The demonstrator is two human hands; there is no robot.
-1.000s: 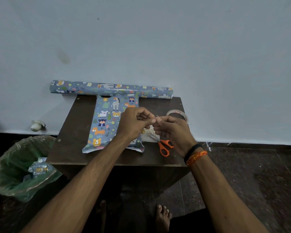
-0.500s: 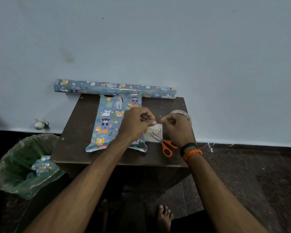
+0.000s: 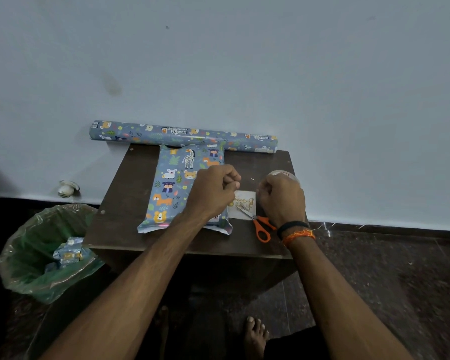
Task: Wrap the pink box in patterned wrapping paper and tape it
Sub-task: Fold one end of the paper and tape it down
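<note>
Both hands are up over the small dark table, knuckles toward the camera. The left hand is curled into a loose fist above the near right part of the wrapped box, thumb and forefinger pressed together at the tip as if pinching something thin. A faint bright sliver shows in the gap between the two hands, probably a strip of clear tape, though it is too fine to be sure of. The right hand is curled as well, its fingers folded in tight and turned away, so I cannot tell what they grip; the tape roll peeks out just behind its knuckles, touching or very nearly so.

The box itself lies flat along the table, covered in the blue animal-print paper, its near end flaring out in loose, unfolded flaps at the table's front edge. Its far end reaches the roll of wrapping paper, which lies crosswise against the wall.

Between the hands sits a small white card with gold lettering, and the orange-handled scissors lie partly on it, handles toward the person. Down to the left stands a bin lined with green plastic, holding a paper scrap.
</note>
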